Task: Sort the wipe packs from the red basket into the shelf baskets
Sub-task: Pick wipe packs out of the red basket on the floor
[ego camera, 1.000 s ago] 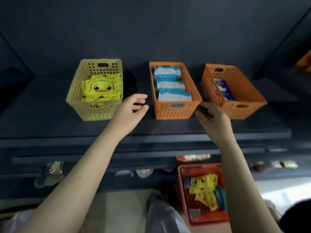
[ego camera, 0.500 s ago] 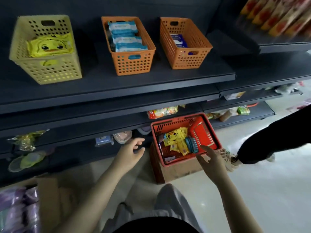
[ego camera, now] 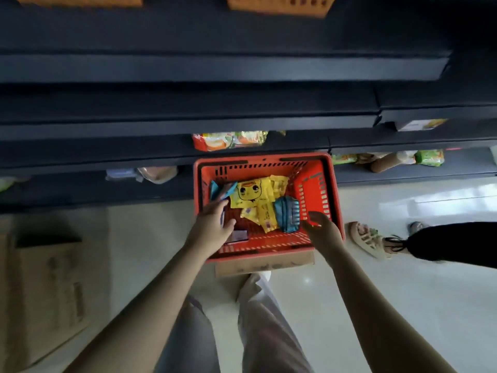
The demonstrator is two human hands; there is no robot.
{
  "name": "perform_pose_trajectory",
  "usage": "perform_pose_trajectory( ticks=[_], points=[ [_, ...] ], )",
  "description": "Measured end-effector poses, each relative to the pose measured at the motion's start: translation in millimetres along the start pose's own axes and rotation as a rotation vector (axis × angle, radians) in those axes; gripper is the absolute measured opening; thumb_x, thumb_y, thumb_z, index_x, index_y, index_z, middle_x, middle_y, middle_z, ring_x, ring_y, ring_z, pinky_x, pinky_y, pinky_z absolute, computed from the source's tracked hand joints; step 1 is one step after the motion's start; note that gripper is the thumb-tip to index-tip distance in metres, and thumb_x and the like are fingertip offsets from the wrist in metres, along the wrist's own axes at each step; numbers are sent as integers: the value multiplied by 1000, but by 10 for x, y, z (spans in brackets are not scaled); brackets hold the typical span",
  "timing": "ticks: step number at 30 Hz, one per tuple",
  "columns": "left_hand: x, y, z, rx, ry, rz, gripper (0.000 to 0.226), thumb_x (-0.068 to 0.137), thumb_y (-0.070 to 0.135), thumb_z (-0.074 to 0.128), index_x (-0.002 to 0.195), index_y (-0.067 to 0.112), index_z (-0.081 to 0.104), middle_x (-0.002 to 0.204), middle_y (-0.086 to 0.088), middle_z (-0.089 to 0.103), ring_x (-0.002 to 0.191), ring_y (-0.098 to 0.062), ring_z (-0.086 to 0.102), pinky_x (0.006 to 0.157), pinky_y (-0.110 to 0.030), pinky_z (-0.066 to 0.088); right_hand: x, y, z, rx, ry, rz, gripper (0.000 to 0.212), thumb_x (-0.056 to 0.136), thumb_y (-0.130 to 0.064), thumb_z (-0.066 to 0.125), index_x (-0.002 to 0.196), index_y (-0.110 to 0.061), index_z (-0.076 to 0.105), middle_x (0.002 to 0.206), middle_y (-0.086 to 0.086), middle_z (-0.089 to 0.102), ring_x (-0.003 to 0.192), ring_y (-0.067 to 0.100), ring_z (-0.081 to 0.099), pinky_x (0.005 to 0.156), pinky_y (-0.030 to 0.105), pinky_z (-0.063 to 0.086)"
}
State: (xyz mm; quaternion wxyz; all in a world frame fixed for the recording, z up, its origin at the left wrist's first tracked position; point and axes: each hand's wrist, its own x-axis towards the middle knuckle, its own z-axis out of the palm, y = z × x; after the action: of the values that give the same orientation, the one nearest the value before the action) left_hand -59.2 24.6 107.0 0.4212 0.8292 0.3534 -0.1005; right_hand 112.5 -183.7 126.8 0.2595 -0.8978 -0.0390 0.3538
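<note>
The red basket (ego camera: 265, 163) stands on a cardboard box (ego camera: 265, 265) on the floor, in front of the dark shelving. Inside it lie yellow duck-face wipe packs (ego camera: 252, 193), a blue pack (ego camera: 287, 214) at the right and another blue pack (ego camera: 221, 190) at the far left. My left hand (ego camera: 212, 226) reaches into the basket's left side with relaxed fingers, over a dark pack (ego camera: 238, 236) on the bottom. My right hand (ego camera: 320, 227) hovers with spread fingers over the near right corner, just beside the right blue pack. Only the bottoms of two orange shelf baskets (ego camera: 279, 6) show along the top edge.
Several dark shelf edges (ego camera: 215, 68) jut out above the basket, and snack bags (ego camera: 228, 140) lie on a lower shelf. A large cardboard box (ego camera: 45, 292) sits on the floor at left. Another person's sandalled foot (ego camera: 368, 239) and dark trouser leg (ego camera: 451, 244) stand close at right.
My view has tilted down from the shelf baskets to the red basket. Both hands have dropped from shelf height into the basket, the left one now among the packs.
</note>
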Motion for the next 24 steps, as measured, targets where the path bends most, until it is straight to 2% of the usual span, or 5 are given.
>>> perform_pose_trajectory(
  ticks=[10,13,16,20,24],
  points=[
    [1665,-650,1206,62,81,-244,63,97,48,48,149,16,36,149,-16,42,135,-34,40,108,-35,32,1911,1021,972,18,-165,150,53,97,-30,55,145,-16,39,134,18,57,101,25,61,60,21,43],
    [1674,-725,1417,127,104,-241,61,98,53,43,147,17,40,148,-16,42,135,-37,37,110,-38,29,2081,1115,1057,45,-205,178,55,98,-30,53,147,-18,34,143,13,47,105,17,46,67,19,38],
    [1684,-762,1518,32,126,-220,52,100,46,45,138,12,53,138,-15,52,128,-33,46,106,-38,36,2129,1165,1046,25,-188,154,47,97,-27,55,141,-13,44,123,14,59,102,24,56,78,33,47],
    [1754,-786,1532,-181,149,-280,39,101,36,47,124,9,63,126,-10,62,116,-23,58,84,-20,38,2139,1136,1036,-22,-240,138,32,100,-21,50,130,-11,55,112,10,61,94,20,54,68,26,42],
    [1866,-823,1575,-333,242,-417,24,98,31,55,111,14,65,114,-2,65,106,-20,60,81,-27,46,2130,1154,1040,66,-185,101,33,98,-15,51,130,-10,54,101,14,60,69,18,52,53,23,38]
  ],
)
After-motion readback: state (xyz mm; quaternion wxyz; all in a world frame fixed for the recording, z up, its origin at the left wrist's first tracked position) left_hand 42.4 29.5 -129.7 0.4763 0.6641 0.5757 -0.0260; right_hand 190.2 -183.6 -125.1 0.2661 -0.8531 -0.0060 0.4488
